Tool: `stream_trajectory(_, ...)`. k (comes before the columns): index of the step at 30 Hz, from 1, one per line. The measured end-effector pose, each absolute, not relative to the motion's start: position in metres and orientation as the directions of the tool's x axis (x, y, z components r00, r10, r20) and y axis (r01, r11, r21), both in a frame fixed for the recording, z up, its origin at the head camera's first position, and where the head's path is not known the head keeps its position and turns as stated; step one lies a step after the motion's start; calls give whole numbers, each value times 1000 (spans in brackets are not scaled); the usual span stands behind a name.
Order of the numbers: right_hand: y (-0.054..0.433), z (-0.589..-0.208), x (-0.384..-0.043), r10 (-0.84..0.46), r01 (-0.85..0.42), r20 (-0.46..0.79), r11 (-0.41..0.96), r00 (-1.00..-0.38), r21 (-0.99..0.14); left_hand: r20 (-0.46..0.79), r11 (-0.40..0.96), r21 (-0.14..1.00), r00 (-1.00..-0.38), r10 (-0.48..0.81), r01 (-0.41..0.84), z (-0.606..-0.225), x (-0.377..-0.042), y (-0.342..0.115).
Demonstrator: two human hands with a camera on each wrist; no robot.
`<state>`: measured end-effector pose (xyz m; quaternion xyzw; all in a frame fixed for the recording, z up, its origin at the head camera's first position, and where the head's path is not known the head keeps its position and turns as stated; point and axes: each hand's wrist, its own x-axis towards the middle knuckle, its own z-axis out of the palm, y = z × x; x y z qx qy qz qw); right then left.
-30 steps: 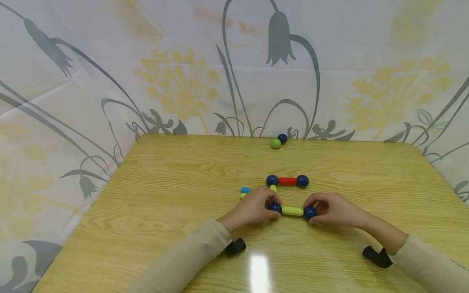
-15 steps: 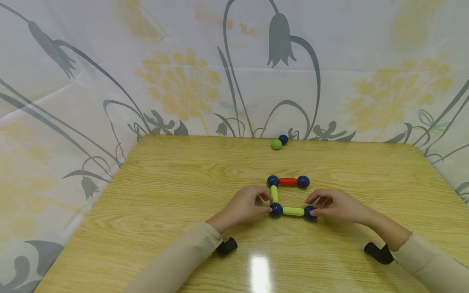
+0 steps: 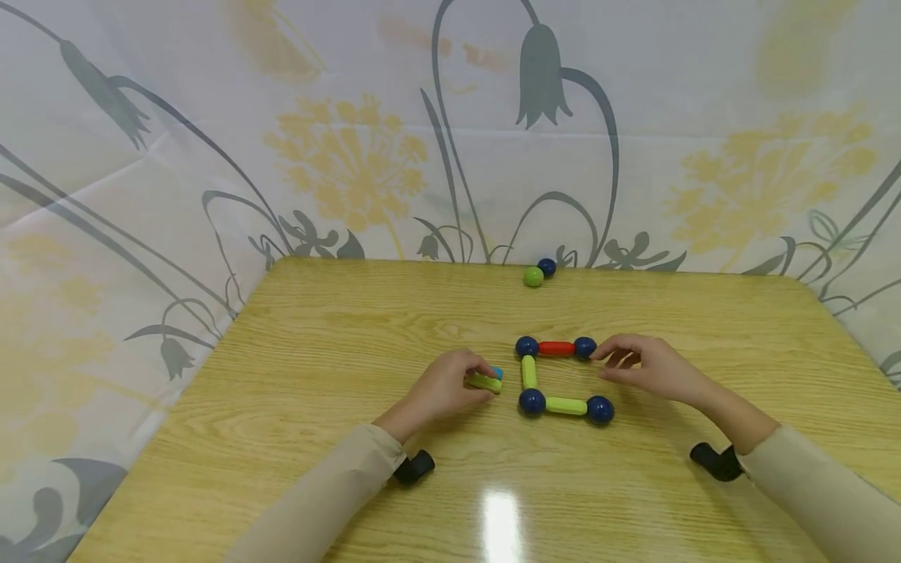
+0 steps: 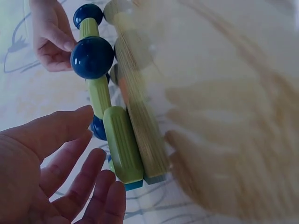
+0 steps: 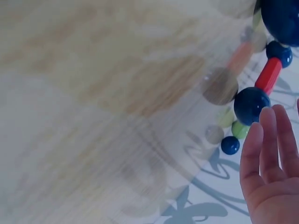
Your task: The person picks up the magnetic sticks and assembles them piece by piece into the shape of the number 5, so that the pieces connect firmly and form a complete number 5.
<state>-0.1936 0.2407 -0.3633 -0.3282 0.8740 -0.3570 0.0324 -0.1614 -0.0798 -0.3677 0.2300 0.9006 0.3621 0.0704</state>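
Observation:
On the table lies an open-sided figure of dark blue balls and rods. A red rod [image 3: 556,349] runs along its far side, one yellow-green rod [image 3: 529,373] along its left and another yellow-green rod [image 3: 566,406] along its near side. My left hand [image 3: 443,391] is at a loose yellow-green rod [image 4: 122,144], its fingers loosely bent beside it and not closed round it. A blue rod [image 3: 497,373] lies against that rod, mostly hidden. My right hand [image 3: 655,374] has its relaxed fingertips right by the far right ball [image 3: 584,348]; the near right ball [image 3: 600,410] is untouched.
A green ball [image 3: 533,277] and a dark blue ball [image 3: 547,267] sit together at the table's far edge, before a flower-patterned cloth [image 3: 387,117]. Black camera mounts jut from both wrists, the left mount [image 3: 415,467] and the right mount [image 3: 716,461], low over the wooden table [image 3: 338,328].
My left hand has left the near left ball and moved left to the loose rods. My right hand has let go of the near right ball and shifted away toward the far right ball.

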Motion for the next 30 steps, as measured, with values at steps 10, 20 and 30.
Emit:
stream_trajectory(10, 239, -368, -209, -561, -538, 181, 578, -808, -613, 17, 692, 600, -871, 491, 402, -369, -163, -81)
stream_trajectory(20, 233, -372, -219, -612, -537, 138, 537, -779, -650, -90, 715, 625, -881, 464, 313, -368, -158, -79)
stream_trajectory(30, 230, -369, -223, -583, -485, 64, 605, -810, -632, -115, 677, 684, -876, 469, 273, -371, -151, -78)
